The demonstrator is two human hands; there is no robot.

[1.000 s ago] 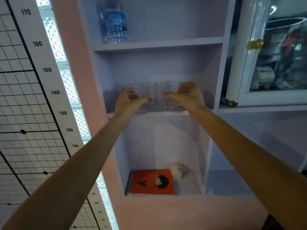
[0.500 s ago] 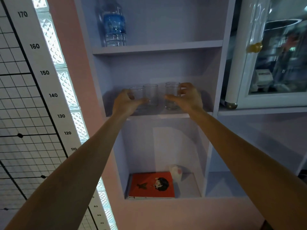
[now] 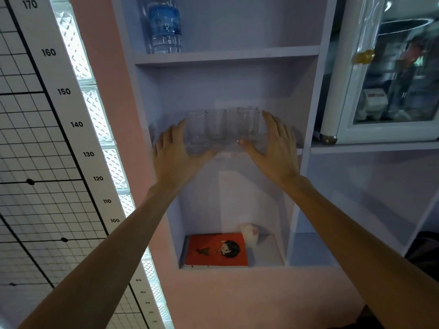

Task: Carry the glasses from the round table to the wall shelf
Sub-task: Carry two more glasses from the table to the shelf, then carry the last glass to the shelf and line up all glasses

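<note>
- Glasses (image 3: 215, 124) stand upright in a close row on the middle board of the wall shelf (image 3: 299, 151), near its front edge. At least three show, and a second rim behind the right one suggests a fourth.
- The left hand (image 3: 175, 153) is released: its fingers are straight and rise along the outer side of the left glass (image 3: 195, 132), with the thumb laid across in front of its base. It grips nothing. Whether the fingers touch the glass or stand just beside it cannot be told.
- The right hand (image 3: 273, 148) mirrors it. The palm is spread, the fingers are straight beside the right glass (image 3: 247, 123), and the thumb tip is at that glass's foot. It holds nothing either.
- The hands probably bracket the row like this to steady it, or to ease the glasses together and back from the edge.
- The glasses sit close to one another, likely so the row takes up little of the board.
- By the look of it, this load is delivered. Whether more glasses wait on the round table cannot be seen from here.
- Risk: the front edge is near, so a careless brush of a thumb could tip a glass off.
- A bottle (image 3: 165, 24) stands on the board above, and a red book (image 3: 216, 250) lies flat in the compartment below.
</note>
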